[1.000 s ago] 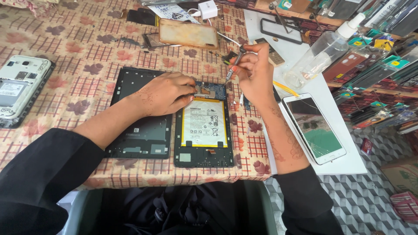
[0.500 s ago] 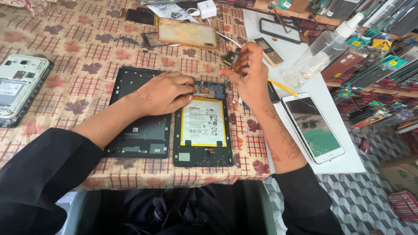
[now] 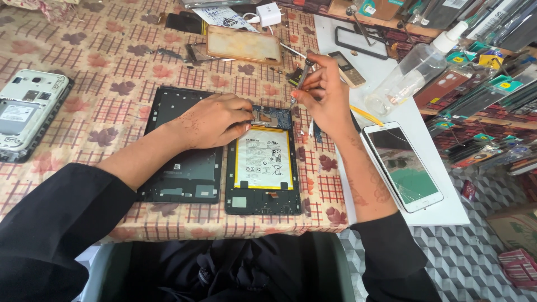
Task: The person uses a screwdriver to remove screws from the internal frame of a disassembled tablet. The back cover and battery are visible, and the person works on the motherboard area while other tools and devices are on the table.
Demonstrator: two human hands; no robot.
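Observation:
An opened black tablet [image 3: 263,165] lies on the patterned tablecloth, its white battery [image 3: 264,158] and blue circuit board exposed. My left hand [image 3: 215,118] rests on its top edge, fingertips pressing on a small metal part on the board. Beside it on the left lies the tablet's black back cover [image 3: 182,146], partly under my left forearm. My right hand [image 3: 324,95] grips a small screwdriver [image 3: 300,81], tip pointing down at the tablet's top right corner.
A white phone with a cracked screen [image 3: 404,166] lies on a white board at right. A clear spray bottle [image 3: 414,70], a small keypad phone [image 3: 348,68], a tan phone case [image 3: 243,45], a charger [image 3: 268,14] and an opened white phone [image 3: 25,112] surround the work area.
My right hand has shifted slightly left and down, bringing the screwdriver tip closer to the tablet's top right corner. My left hand stays on the board.

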